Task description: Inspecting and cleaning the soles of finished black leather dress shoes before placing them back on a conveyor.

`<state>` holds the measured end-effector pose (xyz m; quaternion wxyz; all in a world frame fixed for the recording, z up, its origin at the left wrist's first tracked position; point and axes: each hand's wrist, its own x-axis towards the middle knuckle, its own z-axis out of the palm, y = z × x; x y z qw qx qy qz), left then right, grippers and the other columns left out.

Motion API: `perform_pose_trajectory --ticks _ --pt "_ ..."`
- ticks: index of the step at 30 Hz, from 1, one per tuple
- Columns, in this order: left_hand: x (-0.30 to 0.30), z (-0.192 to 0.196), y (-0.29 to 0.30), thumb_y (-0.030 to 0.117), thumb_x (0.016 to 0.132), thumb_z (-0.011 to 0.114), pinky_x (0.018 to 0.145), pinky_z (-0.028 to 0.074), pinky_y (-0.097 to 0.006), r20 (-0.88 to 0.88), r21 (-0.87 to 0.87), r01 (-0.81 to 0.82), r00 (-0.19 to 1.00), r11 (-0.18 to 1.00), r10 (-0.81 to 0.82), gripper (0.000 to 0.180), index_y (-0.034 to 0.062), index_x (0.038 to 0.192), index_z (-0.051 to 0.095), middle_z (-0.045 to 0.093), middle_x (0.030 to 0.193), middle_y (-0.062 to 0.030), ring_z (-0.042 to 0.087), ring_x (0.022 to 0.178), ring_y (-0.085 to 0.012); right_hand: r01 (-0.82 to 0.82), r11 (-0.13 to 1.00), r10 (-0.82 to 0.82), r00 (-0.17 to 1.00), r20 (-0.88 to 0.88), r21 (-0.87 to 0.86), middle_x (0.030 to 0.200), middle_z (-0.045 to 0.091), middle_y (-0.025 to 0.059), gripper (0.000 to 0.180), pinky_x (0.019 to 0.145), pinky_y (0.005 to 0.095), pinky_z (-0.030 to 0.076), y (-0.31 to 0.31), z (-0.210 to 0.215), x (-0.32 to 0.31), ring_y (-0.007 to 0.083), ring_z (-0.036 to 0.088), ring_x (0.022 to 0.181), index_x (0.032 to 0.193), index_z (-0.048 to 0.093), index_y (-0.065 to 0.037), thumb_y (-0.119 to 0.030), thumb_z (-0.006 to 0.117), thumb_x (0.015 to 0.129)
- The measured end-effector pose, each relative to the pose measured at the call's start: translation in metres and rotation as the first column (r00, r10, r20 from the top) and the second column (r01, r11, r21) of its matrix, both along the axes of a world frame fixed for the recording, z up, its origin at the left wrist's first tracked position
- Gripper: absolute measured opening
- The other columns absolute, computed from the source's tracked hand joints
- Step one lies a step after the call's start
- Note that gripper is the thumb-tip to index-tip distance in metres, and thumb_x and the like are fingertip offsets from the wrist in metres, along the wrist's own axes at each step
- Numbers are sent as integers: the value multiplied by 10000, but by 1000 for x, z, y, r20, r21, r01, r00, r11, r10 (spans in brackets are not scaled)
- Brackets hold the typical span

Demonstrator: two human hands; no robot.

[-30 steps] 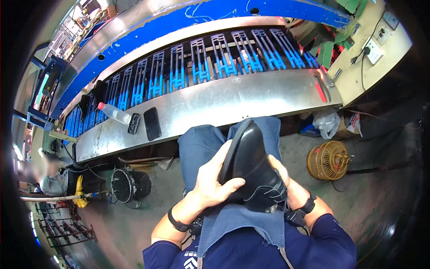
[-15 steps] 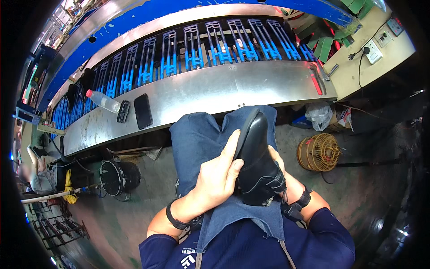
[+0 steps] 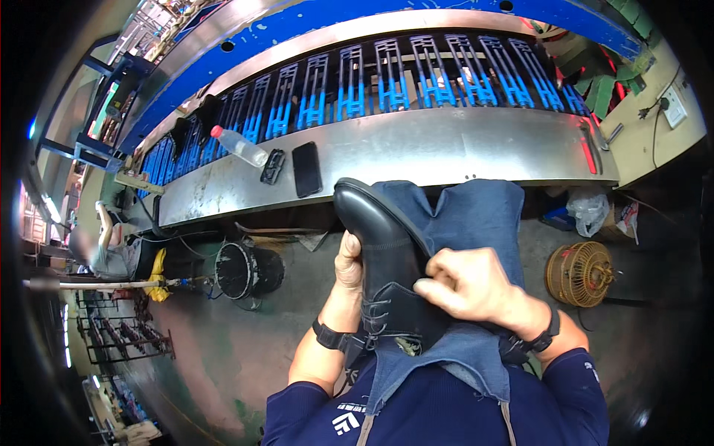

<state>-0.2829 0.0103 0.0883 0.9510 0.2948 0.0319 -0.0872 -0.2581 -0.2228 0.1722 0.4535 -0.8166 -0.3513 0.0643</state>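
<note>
A black leather lace-up shoe [image 3: 387, 253] is held above my lap, toe pointing away and tilted left. My left hand [image 3: 348, 262] is closed round its left side, thumb against the upper; its other fingers are mostly hidden. Laces run through the eyelets near the shoe's opening, where some pale stuffing shows. At the right side of the shoe, by the sole edge, my right hand [image 3: 476, 286] has its fingers curled and thumb pressed in. Whether anything small sits in that pinch is hidden. A blue denim apron [image 3: 476, 215] covers my legs.
Beyond my knees runs a metal ledge [image 3: 416, 152] with a plastic bottle [image 3: 242, 146], a black phone [image 3: 306, 169] and red-handled pliers [image 3: 587, 149]. Behind it stand blue racks [image 3: 349, 93]. A black bucket [image 3: 249, 269] and a round wicker basket [image 3: 579, 273] stand on the floor.
The shoe has turned so its upper faces left and its sole edge right. My left hand has shifted to its left side; my right hand now shows curled at its right. The view has swung left.
</note>
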Motion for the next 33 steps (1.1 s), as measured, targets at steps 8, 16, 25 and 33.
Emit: perform_pose_trajectory --ticks 8,16,25,33 --pt "-2 22 -25 588 729 800 963 571 -411 -90 -20 108 990 994 -110 861 34 1336 545 651 1209 -165 676 1082 -288 -230 934 171 959 224 272 671 591 109 410 533 363 486 29 -8 66 284 620 554 1295 504 47 -96 585 919" --pt "-12 -17 -22 634 730 780 1008 542 -418 -164 7 25 986 1000 -24 908 68 1387 514 628 1257 -151 640 1148 -291 -63 996 79 956 283 -65 728 624 181 560 612 426 522 33 -1 41 341 651 645 1292 511 88 -275 653 890" --pt "5 -4 -32 676 817 687 828 606 -370 -310 98 114 948 989 -78 837 -22 1260 560 669 1102 -169 697 956 -256 -144 980 177 944 279 -135 1415 431 340 774 1019 479 446 -46 -50 -39 436 520 1237 1450 362 88 -46 689 762" --pt "38 30 -49 442 1012 550 766 619 -351 -221 339 115 975 934 -40 506 -10 1238 579 692 1074 -149 719 883 -230 62 971 18 945 325 -232 1469 383 311 925 1060 522 409 -51 -80 -31 468 430 1334 1481 396 -81 -199 842 679"
